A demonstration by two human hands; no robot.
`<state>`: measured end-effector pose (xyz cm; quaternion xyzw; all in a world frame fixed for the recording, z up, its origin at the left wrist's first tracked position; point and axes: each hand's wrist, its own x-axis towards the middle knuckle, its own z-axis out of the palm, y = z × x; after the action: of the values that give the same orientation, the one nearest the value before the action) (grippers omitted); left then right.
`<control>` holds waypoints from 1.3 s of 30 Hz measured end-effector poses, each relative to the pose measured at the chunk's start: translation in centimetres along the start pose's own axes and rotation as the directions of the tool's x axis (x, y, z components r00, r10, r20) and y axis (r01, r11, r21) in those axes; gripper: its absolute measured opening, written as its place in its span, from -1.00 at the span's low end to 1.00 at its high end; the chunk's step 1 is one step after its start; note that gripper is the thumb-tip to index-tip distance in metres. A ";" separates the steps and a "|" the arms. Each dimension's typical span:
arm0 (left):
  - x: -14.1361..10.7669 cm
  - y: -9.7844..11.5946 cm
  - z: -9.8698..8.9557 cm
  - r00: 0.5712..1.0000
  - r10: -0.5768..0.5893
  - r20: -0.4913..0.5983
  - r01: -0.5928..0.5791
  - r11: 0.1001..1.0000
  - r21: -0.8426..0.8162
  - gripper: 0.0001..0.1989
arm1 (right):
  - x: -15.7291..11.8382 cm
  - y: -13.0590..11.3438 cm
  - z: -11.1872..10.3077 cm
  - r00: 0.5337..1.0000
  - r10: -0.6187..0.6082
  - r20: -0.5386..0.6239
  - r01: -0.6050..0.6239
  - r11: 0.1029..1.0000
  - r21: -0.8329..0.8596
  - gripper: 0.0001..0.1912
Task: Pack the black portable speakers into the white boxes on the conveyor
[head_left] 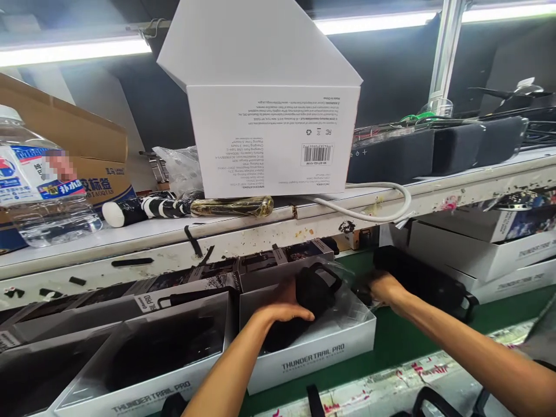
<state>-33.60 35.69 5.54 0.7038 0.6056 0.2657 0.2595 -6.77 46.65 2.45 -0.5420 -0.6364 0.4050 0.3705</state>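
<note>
My left hand (284,304) is wrapped round a black portable speaker (315,292) with a carry handle, partly in clear plastic film (347,310). The speaker sits tilted at an open white box (321,353) marked THUNDER TRAIL PRO; part of it lies inside. My fingers are hidden behind it, with the thumb in front. To the right, my right hand (386,288) is closed beside the film's edge, by a small dark thing; what it grips is not clear. Behind that hand, another black speaker (421,284) lies on the green surface (399,341).
Open boxes with black contents, one of them a white box (152,399), stand at left. White boxes (490,278) are stacked at right. The shelf edge (304,229) runs overhead, carrying an upright open carton (269,139), a water bottle (43,191) and a looped cable (391,217).
</note>
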 end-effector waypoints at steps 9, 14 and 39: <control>1.3 -0.8 3.6 0.996 -0.078 0.032 0.065 0.953 0.297 0.24 | -1.3 -1.5 1.9 0.993 -0.087 0.081 0.112 0.918 -0.380 -0.85; 2.6 -2.2 6.9 0.996 -0.026 0.084 0.003 0.962 0.272 0.28 | -4.6 -1.5 3.1 0.922 -0.314 0.228 0.387 0.701 -0.599 -0.52; -2.0 -10.1 -9.5 0.938 -0.010 -0.346 0.274 0.630 0.726 -0.24 | -3.8 2.0 6.1 0.889 -0.175 0.423 0.449 0.510 -0.734 -0.44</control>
<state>-47.60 35.44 5.32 0.6454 0.7477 0.0698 -0.1399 -11.05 42.31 -1.92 -0.4581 -0.8851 0.0669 0.0469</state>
